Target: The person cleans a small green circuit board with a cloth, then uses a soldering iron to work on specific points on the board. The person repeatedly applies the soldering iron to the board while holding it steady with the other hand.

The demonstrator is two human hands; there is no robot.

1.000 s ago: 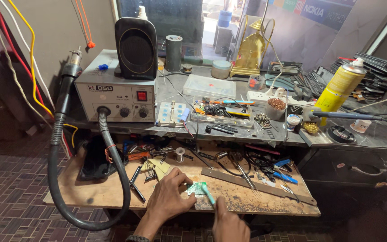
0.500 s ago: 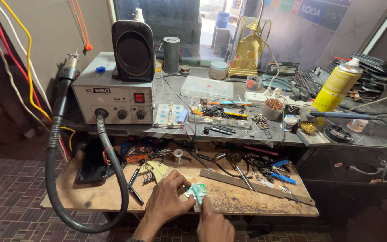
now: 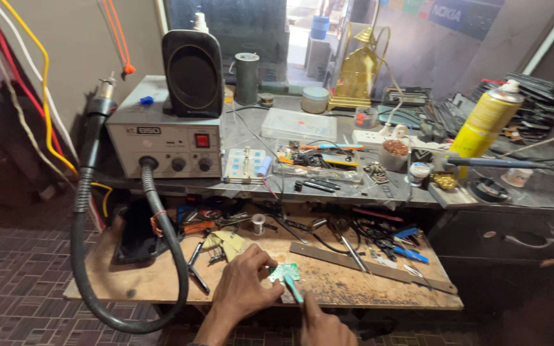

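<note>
Board (image 3: 285, 271) at left hand's (image 3: 243, 289) fingertips.

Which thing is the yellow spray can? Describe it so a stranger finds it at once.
Start at the grey bench shelf behind the wooden board. Go to its far right end, past the white power strip. The yellow spray can leans there, the only tall yellow cylinder, with a white cap.

Both hands low at the near edge of the wooden board (image 3: 161, 282): left hand (image 3: 246, 288) on the small circuit board (image 3: 285, 272), right hand (image 3: 325, 323) just behind and right of it, holding a slim tool (image 3: 293, 288). Left of them loops the hose (image 3: 161, 237); beyond, on the raised shelf (image 3: 354, 192), sits the rework station (image 3: 168, 144), speaker (image 3: 192, 74) on top. Far right beyond stands the spray can (image 3: 485, 122).
</note>
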